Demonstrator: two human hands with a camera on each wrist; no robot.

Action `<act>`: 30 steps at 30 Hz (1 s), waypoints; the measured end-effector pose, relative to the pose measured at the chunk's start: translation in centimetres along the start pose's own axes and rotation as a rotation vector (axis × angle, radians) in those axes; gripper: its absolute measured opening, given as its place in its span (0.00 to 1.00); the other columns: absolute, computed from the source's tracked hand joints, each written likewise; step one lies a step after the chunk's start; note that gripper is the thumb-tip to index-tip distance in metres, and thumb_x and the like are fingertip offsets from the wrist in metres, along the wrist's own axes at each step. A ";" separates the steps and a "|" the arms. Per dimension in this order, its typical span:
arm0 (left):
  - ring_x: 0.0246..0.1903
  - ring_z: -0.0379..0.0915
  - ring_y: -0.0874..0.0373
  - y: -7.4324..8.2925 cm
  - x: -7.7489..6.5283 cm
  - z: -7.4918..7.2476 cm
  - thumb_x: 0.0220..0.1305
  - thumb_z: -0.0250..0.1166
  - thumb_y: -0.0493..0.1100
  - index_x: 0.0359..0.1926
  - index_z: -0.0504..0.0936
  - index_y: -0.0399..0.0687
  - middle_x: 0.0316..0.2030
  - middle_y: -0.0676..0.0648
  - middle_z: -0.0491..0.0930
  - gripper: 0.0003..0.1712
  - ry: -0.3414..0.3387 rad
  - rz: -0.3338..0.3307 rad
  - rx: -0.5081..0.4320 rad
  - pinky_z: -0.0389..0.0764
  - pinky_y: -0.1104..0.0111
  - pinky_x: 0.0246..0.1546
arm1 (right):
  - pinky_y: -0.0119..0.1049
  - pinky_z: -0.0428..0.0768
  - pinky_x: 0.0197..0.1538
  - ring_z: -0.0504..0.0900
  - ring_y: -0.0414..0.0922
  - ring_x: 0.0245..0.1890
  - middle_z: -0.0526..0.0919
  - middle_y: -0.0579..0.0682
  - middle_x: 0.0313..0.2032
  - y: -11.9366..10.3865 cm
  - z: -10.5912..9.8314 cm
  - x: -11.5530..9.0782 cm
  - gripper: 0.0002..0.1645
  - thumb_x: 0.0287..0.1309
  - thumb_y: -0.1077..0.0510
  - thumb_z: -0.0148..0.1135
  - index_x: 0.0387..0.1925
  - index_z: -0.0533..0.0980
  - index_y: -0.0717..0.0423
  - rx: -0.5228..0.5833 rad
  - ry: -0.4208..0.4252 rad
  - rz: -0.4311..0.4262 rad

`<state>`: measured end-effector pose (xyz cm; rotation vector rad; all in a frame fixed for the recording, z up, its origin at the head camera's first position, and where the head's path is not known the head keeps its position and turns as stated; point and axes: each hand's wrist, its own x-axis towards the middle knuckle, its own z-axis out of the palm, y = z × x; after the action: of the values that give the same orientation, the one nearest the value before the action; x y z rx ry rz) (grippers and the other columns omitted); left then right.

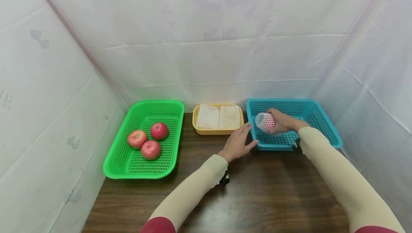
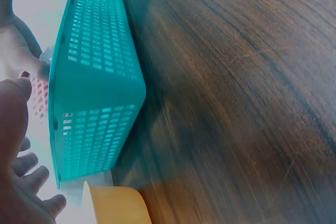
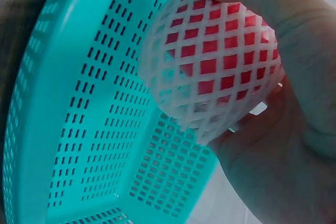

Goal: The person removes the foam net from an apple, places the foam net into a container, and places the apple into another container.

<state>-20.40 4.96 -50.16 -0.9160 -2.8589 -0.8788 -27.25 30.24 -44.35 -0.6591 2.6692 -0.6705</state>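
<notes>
An apple in a white foam net is gripped by my right hand, thumb on one side and fingers round the other. It is held inside the left part of the blue basket, and the net's loose end points left. My left hand is beside that basket's near left corner, fingers extended and apart, holding nothing; whether it touches the rim I cannot tell. Left of it, a yellow tray holds two stacks of flat foam nets.
A green basket stands on the left with three bare red apples grouped inside. The baskets and tray sit on a dark wooden table. Pale cloth walls rise behind and at both sides.
</notes>
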 end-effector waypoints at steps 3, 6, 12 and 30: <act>0.76 0.56 0.51 -0.2 0.0 -0.1 0.73 0.60 0.62 0.78 0.62 0.44 0.79 0.46 0.56 0.42 0.011 -0.005 -0.009 0.61 0.58 0.74 | 0.61 0.78 0.55 0.75 0.62 0.54 0.69 0.69 0.59 0.2 0.1 -0.1 0.50 0.52 0.61 0.77 0.68 0.57 0.70 -0.003 0.019 -0.020; 0.76 0.55 0.52 -0.3 -0.1 -0.1 0.73 0.60 0.63 0.79 0.60 0.48 0.79 0.47 0.55 0.43 0.012 -0.023 -0.012 0.61 0.58 0.74 | 0.59 0.79 0.54 0.75 0.61 0.54 0.69 0.68 0.59 0.6 0.4 -0.2 0.50 0.52 0.61 0.77 0.69 0.57 0.69 -0.006 0.039 -0.037; 0.77 0.54 0.53 -0.7 -0.5 -0.4 0.71 0.61 0.63 0.79 0.59 0.52 0.79 0.46 0.55 0.44 0.030 -0.037 -0.047 0.61 0.57 0.74 | 0.58 0.79 0.52 0.74 0.60 0.52 0.68 0.68 0.59 0.8 0.5 -0.5 0.53 0.50 0.60 0.77 0.70 0.56 0.70 -0.016 0.080 -0.066; 0.77 0.51 0.53 -1.7 -1.3 -1.2 0.69 0.62 0.65 0.79 0.60 0.49 0.80 0.48 0.54 0.47 0.079 -0.091 -0.141 0.59 0.54 0.74 | 0.62 0.76 0.54 0.70 0.60 0.54 0.67 0.66 0.61 -0.5 0.8 -1.2 0.56 0.49 0.59 0.77 0.73 0.55 0.65 0.000 0.138 -0.052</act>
<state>-20.44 2.49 -50.27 -0.7486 -2.8210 -1.1113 -25.71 30.19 -44.59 -0.7090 2.7866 -0.7557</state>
